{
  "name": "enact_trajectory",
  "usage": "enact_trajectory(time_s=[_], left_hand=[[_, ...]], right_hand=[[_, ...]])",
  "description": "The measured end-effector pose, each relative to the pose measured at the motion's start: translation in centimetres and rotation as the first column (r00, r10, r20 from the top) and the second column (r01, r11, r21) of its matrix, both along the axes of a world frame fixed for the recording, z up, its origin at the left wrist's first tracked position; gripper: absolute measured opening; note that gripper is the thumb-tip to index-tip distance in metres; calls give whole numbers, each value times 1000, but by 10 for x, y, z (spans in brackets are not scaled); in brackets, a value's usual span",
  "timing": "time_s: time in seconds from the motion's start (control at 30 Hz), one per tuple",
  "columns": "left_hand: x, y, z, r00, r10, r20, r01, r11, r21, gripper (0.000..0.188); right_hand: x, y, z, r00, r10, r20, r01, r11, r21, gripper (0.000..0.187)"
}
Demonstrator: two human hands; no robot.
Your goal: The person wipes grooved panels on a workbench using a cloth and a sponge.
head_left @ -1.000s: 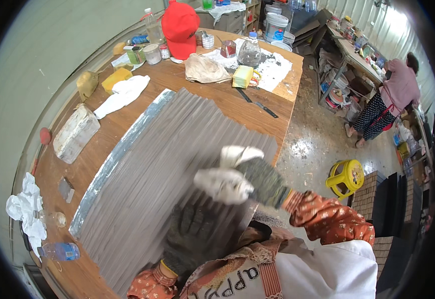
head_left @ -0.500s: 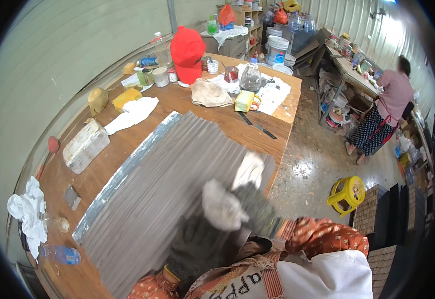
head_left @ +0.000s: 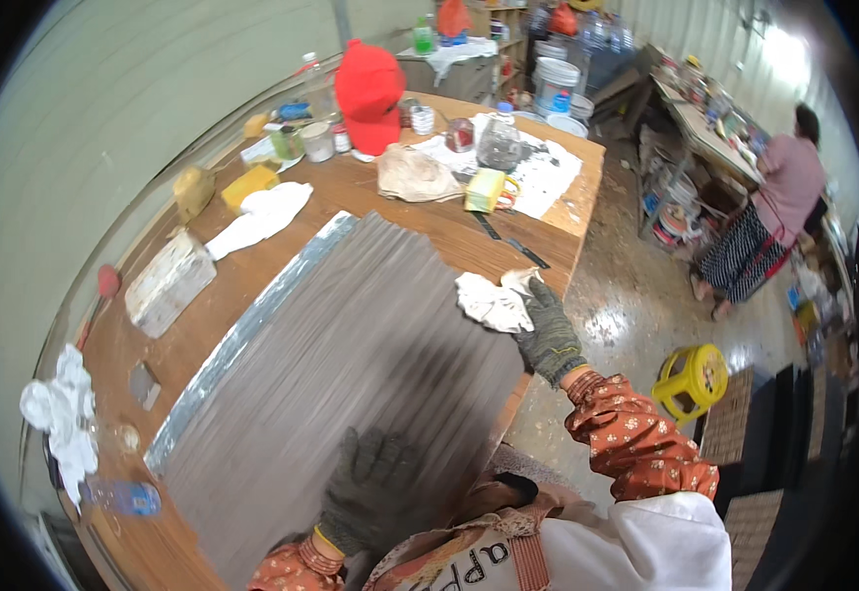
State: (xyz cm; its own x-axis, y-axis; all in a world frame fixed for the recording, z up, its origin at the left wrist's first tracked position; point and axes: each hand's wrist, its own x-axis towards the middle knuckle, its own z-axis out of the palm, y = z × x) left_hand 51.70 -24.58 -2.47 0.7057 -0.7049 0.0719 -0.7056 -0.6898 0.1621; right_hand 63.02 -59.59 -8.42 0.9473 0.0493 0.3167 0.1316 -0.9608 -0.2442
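A grey, wood-grained ridged panel (head_left: 321,384) lies slantwise on the wooden table. My left hand (head_left: 365,492), in a dark work glove, rests flat on its near part with the fingers spread. At the panel's right edge, my gloved right hand (head_left: 551,335) closes on a crumpled white cloth (head_left: 492,301) that touches the panel's surface. Part of the cloth is hidden under the fingers. A pale, blue-grey strip (head_left: 252,335) runs along the panel's left side.
Left of the panel stand a whitish block (head_left: 168,286), yellow sponge (head_left: 249,187) and plastic bottle (head_left: 124,497). A red cap (head_left: 368,94), beige cloth (head_left: 415,174) and black blade (head_left: 528,254) lie beyond. A yellow stool (head_left: 691,382) stands right; a person (head_left: 784,187) works at another table.
My right hand has moved forward and right with the white cloth, away from my left hand. My left hand stays on the near part of the panel.
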Motion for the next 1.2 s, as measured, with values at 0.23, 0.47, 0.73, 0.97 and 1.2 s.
enact_trajectory(time_s=[0.23,0.47,0.73,0.97,1.2], left_hand=[[0,18,-13,941,-148,303,28,930,367,82],[-11,9,-15,990,139,-37,-143,983,-117,80],[-46,-19,-22,911,407,61,-382,891,-246,76],[-55,-58,-7,592,779,209,-539,575,-616,51],[-46,-56,-32,360,877,318,-662,480,-575,55]], right_hand=[[32,-26,-30,990,-104,100,75,963,257,47],[71,-77,-40,967,-93,-235,252,419,872,50],[78,-18,53,993,40,107,-108,635,765,38],[15,122,102,208,968,141,-976,195,98,61],[18,134,56,172,984,48,-928,146,342,66]])
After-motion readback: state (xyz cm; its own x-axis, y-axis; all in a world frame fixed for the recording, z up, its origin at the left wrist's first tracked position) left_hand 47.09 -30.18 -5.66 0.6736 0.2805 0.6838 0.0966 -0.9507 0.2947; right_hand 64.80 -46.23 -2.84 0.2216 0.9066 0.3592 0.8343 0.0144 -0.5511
